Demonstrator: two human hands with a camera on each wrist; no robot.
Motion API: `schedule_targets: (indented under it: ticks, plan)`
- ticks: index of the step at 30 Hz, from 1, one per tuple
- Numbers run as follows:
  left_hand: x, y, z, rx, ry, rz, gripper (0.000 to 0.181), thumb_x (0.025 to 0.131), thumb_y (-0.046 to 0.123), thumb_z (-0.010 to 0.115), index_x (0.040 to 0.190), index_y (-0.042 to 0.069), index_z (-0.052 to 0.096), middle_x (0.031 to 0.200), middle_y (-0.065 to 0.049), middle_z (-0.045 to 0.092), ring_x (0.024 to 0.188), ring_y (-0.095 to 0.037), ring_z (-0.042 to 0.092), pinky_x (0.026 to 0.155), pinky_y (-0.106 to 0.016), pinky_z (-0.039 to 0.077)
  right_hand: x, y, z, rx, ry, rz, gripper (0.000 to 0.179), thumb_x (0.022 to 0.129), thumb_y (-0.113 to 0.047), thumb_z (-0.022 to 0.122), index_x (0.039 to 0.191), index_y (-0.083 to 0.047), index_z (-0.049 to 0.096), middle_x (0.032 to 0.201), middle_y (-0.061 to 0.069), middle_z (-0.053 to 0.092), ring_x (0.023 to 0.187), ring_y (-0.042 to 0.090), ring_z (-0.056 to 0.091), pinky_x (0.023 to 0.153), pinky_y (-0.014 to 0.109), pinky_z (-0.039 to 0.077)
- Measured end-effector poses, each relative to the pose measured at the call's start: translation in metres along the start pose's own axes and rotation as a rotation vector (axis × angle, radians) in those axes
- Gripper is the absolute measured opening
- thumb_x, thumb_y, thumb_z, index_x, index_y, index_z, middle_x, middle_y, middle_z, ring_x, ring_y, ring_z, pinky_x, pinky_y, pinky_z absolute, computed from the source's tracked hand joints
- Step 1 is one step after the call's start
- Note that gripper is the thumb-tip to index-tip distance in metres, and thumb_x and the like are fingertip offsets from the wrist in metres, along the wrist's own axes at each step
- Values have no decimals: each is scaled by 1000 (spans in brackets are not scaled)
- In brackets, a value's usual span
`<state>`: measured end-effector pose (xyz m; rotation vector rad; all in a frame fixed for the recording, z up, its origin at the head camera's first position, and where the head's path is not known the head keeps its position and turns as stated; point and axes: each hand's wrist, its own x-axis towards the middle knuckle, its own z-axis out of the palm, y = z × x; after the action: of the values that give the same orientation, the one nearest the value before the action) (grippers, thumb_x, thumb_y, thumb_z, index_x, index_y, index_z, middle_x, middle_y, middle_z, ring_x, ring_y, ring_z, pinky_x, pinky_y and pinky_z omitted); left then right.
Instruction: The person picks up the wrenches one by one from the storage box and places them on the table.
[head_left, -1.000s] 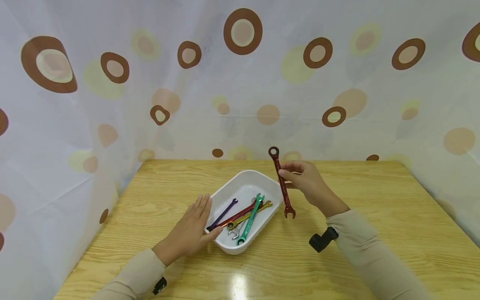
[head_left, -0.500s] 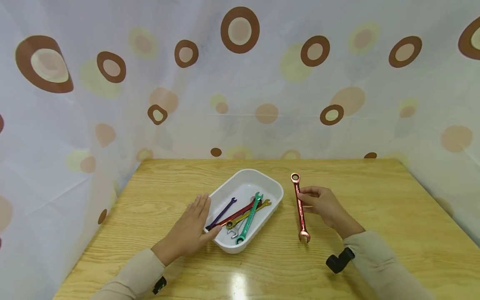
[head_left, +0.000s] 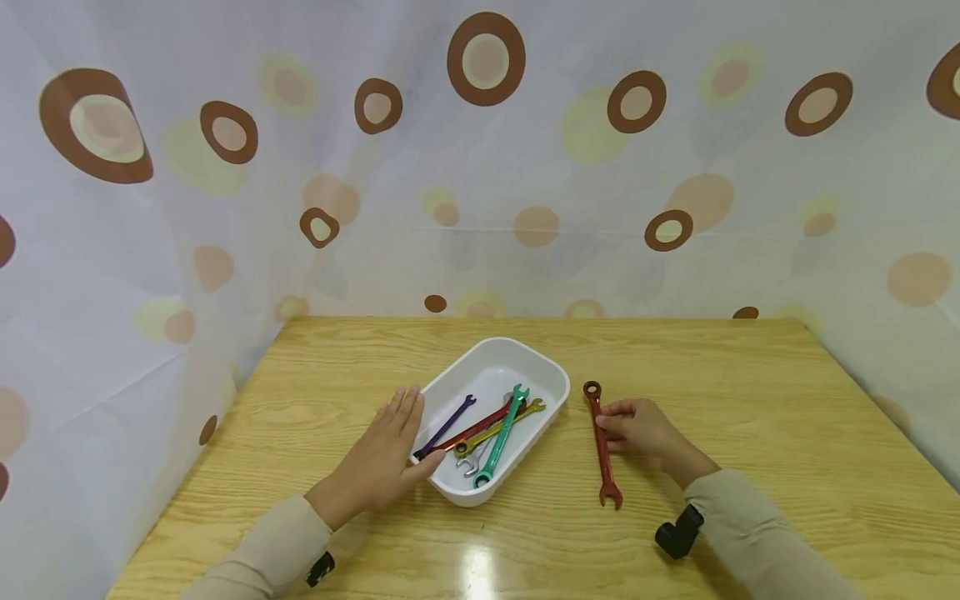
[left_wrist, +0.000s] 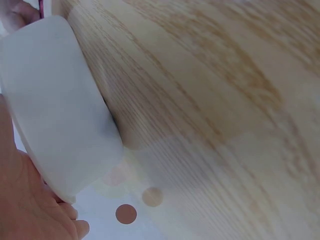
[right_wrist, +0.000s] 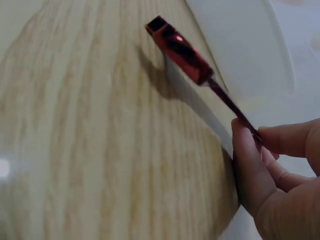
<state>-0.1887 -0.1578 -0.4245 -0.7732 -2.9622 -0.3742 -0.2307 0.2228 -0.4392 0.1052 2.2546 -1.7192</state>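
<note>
My right hand (head_left: 639,431) pinches a red combination wrench (head_left: 603,457) by its shaft between thumb and fingertips, to the right of the white plastic tray (head_left: 495,367). The right wrist view shows the wrench's near end (right_wrist: 186,54) tilted up, with its shadow on the wood beside it. My left hand (head_left: 378,454) rests with straight fingers along the tray's left rim, thumb at the near-left side. Lying in the tray are a purple wrench (head_left: 450,423), another red wrench (head_left: 474,429), a yellow wrench (head_left: 483,440), a green wrench (head_left: 501,442) and a partly covered silver wrench (head_left: 471,461).
A wooden table (head_left: 360,358) bears the tray. Behind it and at both sides hangs a white cloth (head_left: 480,183) with brown, peach and yellow spots. Black camera mounts (head_left: 678,533) sit at both wrists.
My right hand has carried the red wrench away from the tray's right rim, rightward and down toward the table. The left hand and the tray keep their places.
</note>
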Motion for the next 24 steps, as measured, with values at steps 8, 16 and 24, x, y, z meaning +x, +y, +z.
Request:
schedule_targets:
  ticks: [8,16,24]
  plan:
    - [0,0,-1,11,-18,-4,88,96,61,36,151,-4,13,159,-19,7,147,-34,6,117,-48,15,5,2,3,-194,56,-37,28,93,-5,58,112,16,55,86,11,64,68,11,63,61,28,57]
    - [1,1,-2,5,-19,1,87,96,59,37,151,-5,13,158,-19,6,146,-34,5,116,-49,15,0,-4,8,-377,131,-57,16,88,-5,62,96,10,62,77,11,65,59,13,65,55,28,56]
    - [1,0,-1,20,-23,0,88,96,60,37,150,-5,13,159,-20,9,147,-34,5,117,-49,15,-2,-6,7,-330,116,-29,16,88,-2,61,97,10,60,77,12,64,57,13,64,55,28,57]
